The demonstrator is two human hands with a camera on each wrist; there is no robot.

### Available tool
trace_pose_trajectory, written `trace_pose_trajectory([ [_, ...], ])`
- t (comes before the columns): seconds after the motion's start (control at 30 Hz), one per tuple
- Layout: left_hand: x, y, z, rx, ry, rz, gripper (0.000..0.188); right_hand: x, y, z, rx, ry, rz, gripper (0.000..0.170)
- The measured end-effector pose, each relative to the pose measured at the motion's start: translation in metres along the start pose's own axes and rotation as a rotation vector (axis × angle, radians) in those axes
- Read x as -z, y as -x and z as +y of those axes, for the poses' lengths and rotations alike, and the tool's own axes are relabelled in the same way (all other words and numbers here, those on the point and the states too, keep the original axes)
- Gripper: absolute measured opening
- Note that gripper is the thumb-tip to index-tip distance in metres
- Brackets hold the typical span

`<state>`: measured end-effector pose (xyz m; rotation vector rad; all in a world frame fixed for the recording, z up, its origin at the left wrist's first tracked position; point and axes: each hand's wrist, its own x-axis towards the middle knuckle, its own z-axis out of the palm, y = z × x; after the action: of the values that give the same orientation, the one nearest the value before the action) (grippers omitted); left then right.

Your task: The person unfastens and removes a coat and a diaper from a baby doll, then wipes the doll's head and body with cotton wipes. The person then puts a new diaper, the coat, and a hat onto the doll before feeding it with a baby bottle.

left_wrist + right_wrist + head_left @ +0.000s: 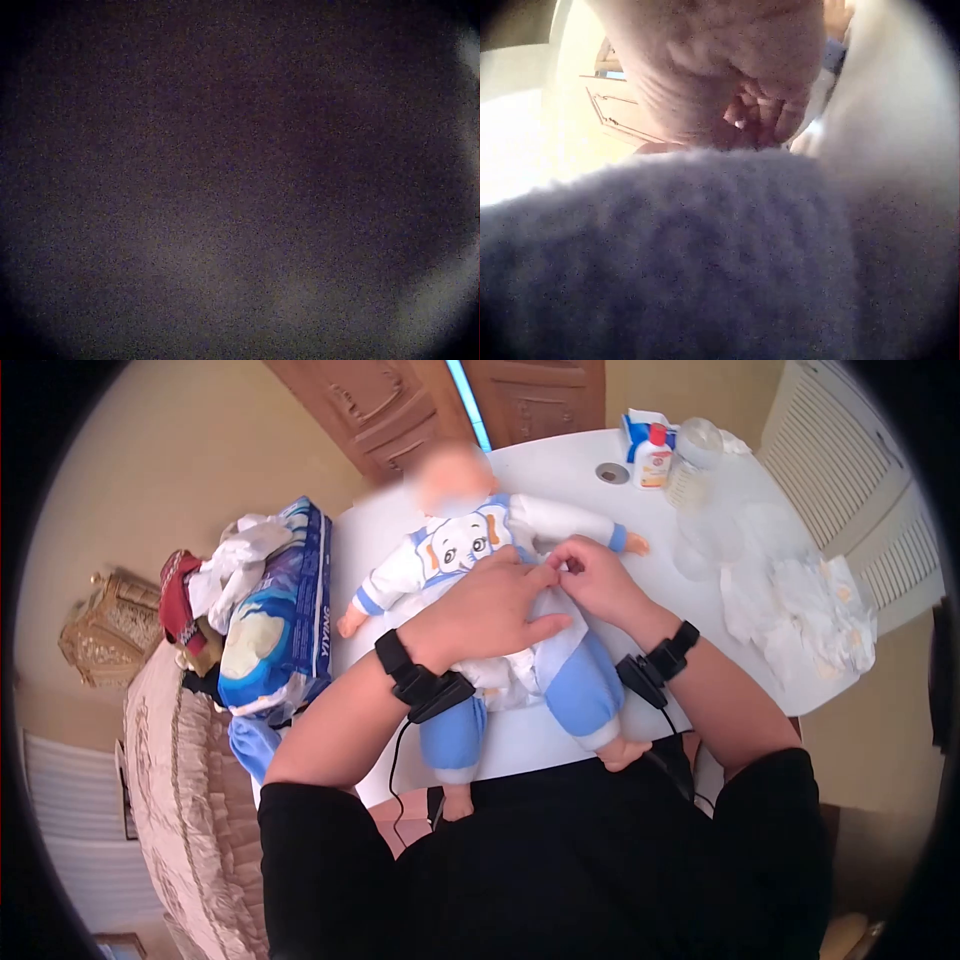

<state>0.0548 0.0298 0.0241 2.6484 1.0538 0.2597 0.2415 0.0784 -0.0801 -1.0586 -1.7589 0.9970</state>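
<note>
A baby doll lies face up on the white table, dressed in a white and blue outfit with an elephant face on its chest. Across the doll's belly rests my left hand, fingers extended and thumb apart. Beside its fingertips, my right hand has curled fingers pinching at the outfit's side; the pinched bit is mostly hidden. The right wrist view shows that palm from beneath, above fuzzy bluish cloth. The doll's blue trouser legs point towards me. The left wrist view is almost wholly dark.
A blue diaper pack stands at the left edge, with clothes piled on it. Back right are a white bottle with a red cap and a clear container. Crumpled white plastic packaging lies at the right.
</note>
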Motion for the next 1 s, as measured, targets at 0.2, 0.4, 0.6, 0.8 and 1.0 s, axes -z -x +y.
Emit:
trace_pose_trajectory([
  [0.2,-0.005,0.003,-0.015,0.05,0.239,0.117,0.039,0.001,0.019,-0.038,0.092,0.054,0.026,0.016],
  [0.4,-0.001,0.023,-0.043,0.066,0.834,0.248,0.021,-0.009,0.029,-0.062,0.226,0.218,0.014,0.021],
  [0.6,0.004,0.09,-0.064,0.491,0.795,0.572,0.022,-0.012,0.029,-0.06,0.238,0.259,-0.011,0.026],
  [0.8,-0.026,0.119,-0.064,0.668,0.737,0.443,0.052,-0.017,0.02,-0.044,0.006,-0.098,0.038,0.028],
  [1.0,-0.028,0.119,-0.071,0.664,0.765,0.419,0.038,-0.014,0.004,-0.028,-0.256,-0.197,0.043,0.024],
])
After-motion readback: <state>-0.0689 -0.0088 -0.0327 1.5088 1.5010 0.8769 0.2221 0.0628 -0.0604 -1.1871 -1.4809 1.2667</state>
